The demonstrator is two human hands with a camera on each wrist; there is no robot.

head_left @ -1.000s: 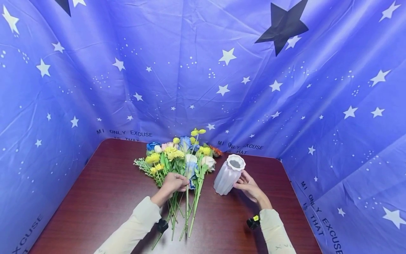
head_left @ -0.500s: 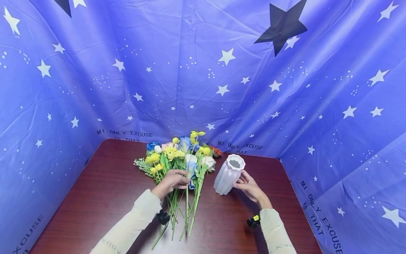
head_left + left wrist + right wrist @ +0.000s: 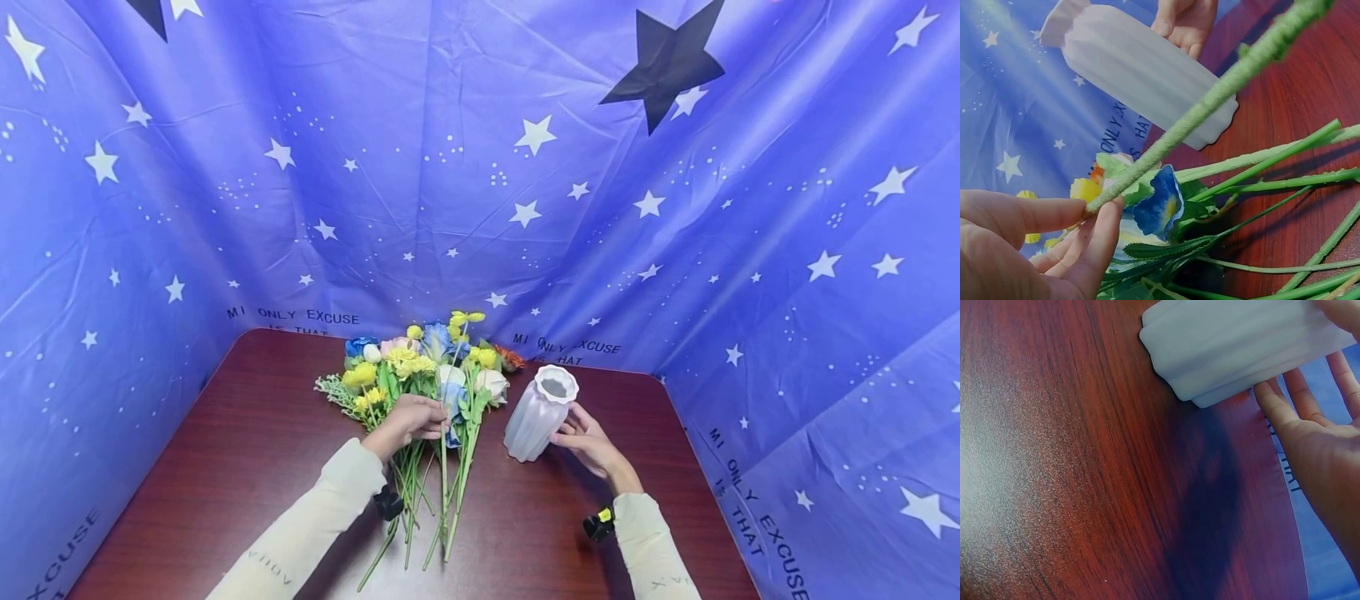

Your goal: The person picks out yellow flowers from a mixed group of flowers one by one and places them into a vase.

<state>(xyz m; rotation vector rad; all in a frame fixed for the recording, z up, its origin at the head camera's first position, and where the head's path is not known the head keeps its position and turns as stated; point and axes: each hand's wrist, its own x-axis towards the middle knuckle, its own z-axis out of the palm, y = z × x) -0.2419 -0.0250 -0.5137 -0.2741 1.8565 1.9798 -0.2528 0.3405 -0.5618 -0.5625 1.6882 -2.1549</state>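
Observation:
Thumb and fingers of my left hand (image 3: 411, 419) pinch the long green stem of a yellow flower (image 3: 467, 317). That stem (image 3: 1200, 112) slants across the left wrist view, raised over the other flowers. Beneath it a bunch of flowers (image 3: 408, 364) lies on the table, blooms at the far side and bare stems toward me. My right hand (image 3: 591, 444) holds a white fluted vase (image 3: 534, 425) from its right side, thumb in front and fingers behind. The vase stands with its scalloped mouth up. A blue flower (image 3: 1159, 203) shows beside the left fingertips.
The dark red wooden table (image 3: 247, 467) carries everything. A blue cloth with stars (image 3: 420, 192) hangs round its back and sides. An orange flower (image 3: 512, 358) at the bunch's right end reaches close to the vase. Loose stems (image 3: 408, 533) spread toward the near edge.
My left hand has shifted up slightly, still pinching the stem, and the yellow flower's top has dipped a little. The right hand and vase have stayed in place.

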